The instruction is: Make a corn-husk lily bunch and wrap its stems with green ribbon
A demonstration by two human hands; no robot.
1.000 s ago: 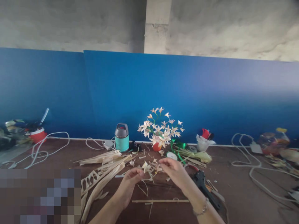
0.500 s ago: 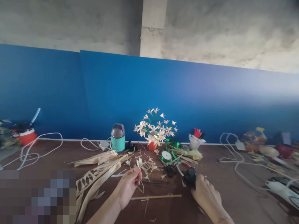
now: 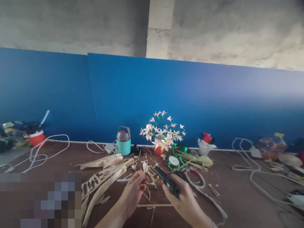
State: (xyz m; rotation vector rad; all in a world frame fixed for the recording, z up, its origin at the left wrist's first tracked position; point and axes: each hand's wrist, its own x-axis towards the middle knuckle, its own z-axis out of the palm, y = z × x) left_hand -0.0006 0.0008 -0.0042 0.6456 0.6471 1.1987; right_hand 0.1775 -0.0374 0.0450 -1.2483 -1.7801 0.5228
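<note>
My left hand (image 3: 133, 187) pinches a pale flower (image 3: 145, 167) with pointy petals; beside it, my right hand (image 3: 183, 193) grips a black tool (image 3: 167, 181). Beyond both, white blooms (image 3: 167, 140) top a red pot (image 3: 159, 151).

Cream flower (image 3: 145, 166) upright; black tool (image 3: 167, 181) tilted, near.

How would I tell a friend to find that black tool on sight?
Below the big blue panel lies a brown table. Toward its near side are two bare hands, and the right hand grips the black tool. Unlike the flower in the left hand and the dried strips, both pale, it is dark and elongated.
</note>
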